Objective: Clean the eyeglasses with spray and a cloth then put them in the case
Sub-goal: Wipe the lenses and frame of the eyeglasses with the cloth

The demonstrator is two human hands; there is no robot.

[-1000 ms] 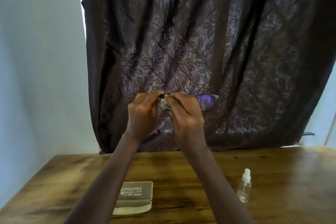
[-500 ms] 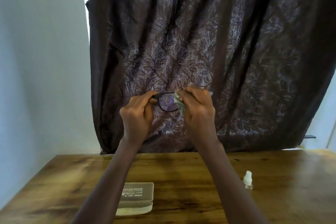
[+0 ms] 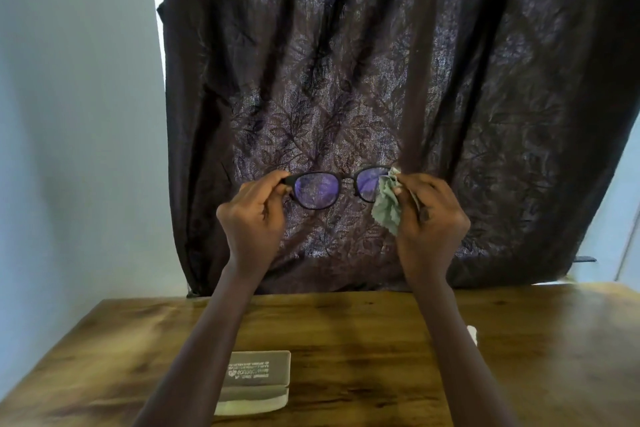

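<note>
Black-framed eyeglasses (image 3: 317, 189) with purple-tinted lenses are held up in front of the curtain, well above the table. My left hand (image 3: 252, 215) pinches the frame's left end. My right hand (image 3: 431, 215) holds a crumpled pale green cloth (image 3: 388, 201) against the outer edge of the right lens. A grey glasses case (image 3: 256, 380) lies open on the wooden table (image 3: 346, 340) between my forearms. Only the white cap of the spray bottle (image 3: 471, 334) shows; my right forearm hides the rest.
A dark brown leaf-patterned curtain (image 3: 381, 80) hangs behind the table. A pale wall (image 3: 76, 114) stands at the left. The table's left edge runs diagonally at the lower left.
My right hand has slid the cloth rightward from the left lens across to the right lens's outer edge. Both lenses now show. The view shifted so my forearm covers the bottle.
</note>
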